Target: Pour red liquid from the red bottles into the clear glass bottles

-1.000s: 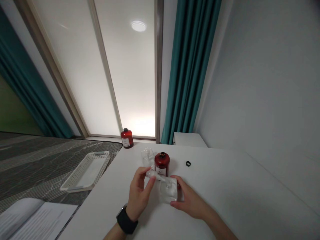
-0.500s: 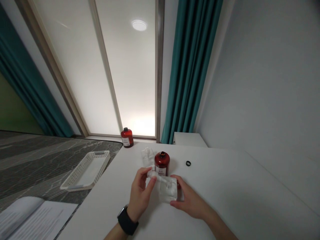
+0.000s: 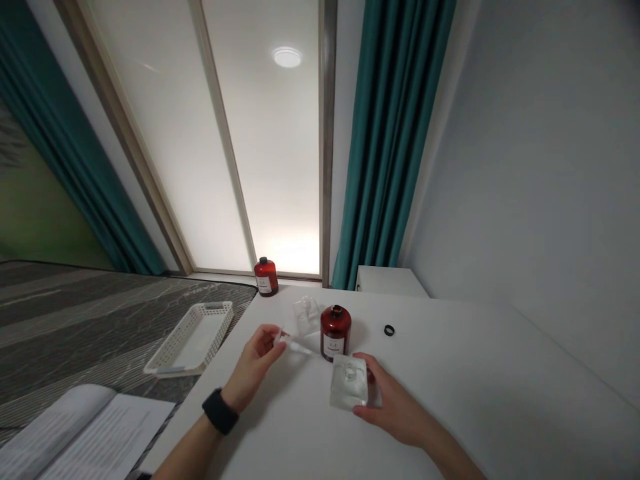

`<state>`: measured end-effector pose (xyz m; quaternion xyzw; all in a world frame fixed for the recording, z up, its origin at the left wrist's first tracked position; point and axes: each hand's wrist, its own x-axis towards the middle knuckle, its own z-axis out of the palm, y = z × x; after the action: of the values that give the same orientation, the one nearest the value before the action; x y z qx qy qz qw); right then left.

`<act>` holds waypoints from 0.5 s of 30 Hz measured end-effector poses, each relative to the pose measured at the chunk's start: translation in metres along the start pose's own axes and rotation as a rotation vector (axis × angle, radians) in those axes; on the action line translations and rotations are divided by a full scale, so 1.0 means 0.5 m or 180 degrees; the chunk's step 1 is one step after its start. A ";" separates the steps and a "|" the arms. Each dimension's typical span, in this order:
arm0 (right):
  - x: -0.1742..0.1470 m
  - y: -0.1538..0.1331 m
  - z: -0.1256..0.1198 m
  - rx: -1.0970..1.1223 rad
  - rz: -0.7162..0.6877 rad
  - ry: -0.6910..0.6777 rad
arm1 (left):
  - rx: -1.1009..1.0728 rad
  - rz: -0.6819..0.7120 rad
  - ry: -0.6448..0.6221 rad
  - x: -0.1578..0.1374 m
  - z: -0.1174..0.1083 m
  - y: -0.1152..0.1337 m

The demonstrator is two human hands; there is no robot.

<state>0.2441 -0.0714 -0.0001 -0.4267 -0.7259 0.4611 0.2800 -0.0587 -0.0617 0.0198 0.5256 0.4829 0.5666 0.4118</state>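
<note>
My left hand (image 3: 255, 367) pinches a small translucent funnel (image 3: 295, 345), its wider end at my fingertips and its thin stem pointing right. Its exact form is blurred. A square clear glass bottle (image 3: 349, 381) is gripped by its side in my right hand (image 3: 387, 400), tilted with its neck facing me. Just behind it stands a dark red bottle (image 3: 335, 331) with a white label and no cap on its mouth. Another clear glass bottle (image 3: 306, 315) is to the left of the red one.
A second red bottle (image 3: 266, 276) with a black cap stands at the table's far left corner. A black ring (image 3: 389, 330) lies right of the middle. Left of the white table (image 3: 450, 373) are a white basket (image 3: 155, 368) and an open book (image 3: 125, 427).
My left hand has drawn the funnel away to the left, out of the square glass bottle. My right hand still holds that bottle. The view has shifted slightly.
</note>
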 end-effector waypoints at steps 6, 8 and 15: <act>-0.001 0.001 0.001 -0.0077 0.0077 -0.0039 | 0.0431 0.0058 -0.0020 0.033 -0.082 -0.064; -0.002 0.001 0.001 -0.0094 0.0089 -0.0029 | 0.0579 0.0168 -0.0060 0.033 -0.086 -0.076; -0.001 0.005 0.003 -0.0104 0.0077 -0.0031 | 0.0793 0.0292 -0.0122 0.021 -0.083 -0.082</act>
<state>0.2443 -0.0720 -0.0031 -0.4377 -0.7294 0.4545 0.2640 -0.1027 -0.0481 -0.0173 0.6049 0.5170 0.5103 0.3262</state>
